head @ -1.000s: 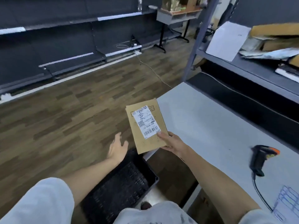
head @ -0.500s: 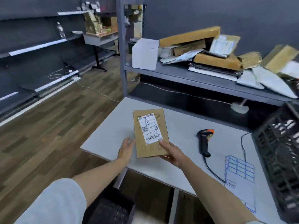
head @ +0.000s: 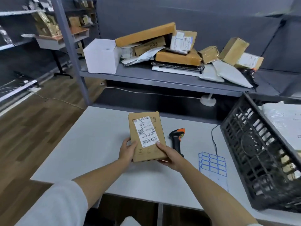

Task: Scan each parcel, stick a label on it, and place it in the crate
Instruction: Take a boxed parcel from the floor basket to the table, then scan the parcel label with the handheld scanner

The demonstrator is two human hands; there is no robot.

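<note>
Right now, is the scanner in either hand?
No. The scanner lies on the table, while the left hand and right hand both hold the parcel.

Parcel [head: 146, 137]: matt brown cardboard, smooth face, carrying a white paper shipping label [head: 145, 130] with black print; scanner [head: 176, 139]: black plastic, slight sheen, orange plastic at the head. Table [head: 91, 144]: smooth matt pale grey top; label sheet [head: 212, 164]: white paper with blue-bordered stickers; crate [head: 260, 154]: black plastic lattice, matt. Shelf [head: 146, 75]: grey painted metal, holding brown cardboard boxes [head: 178, 57] and crinkled, faintly glossy grey plastic mailers [head: 231, 74]; floor [head: 32, 128]: wood-grain planks, low sheen
</note>
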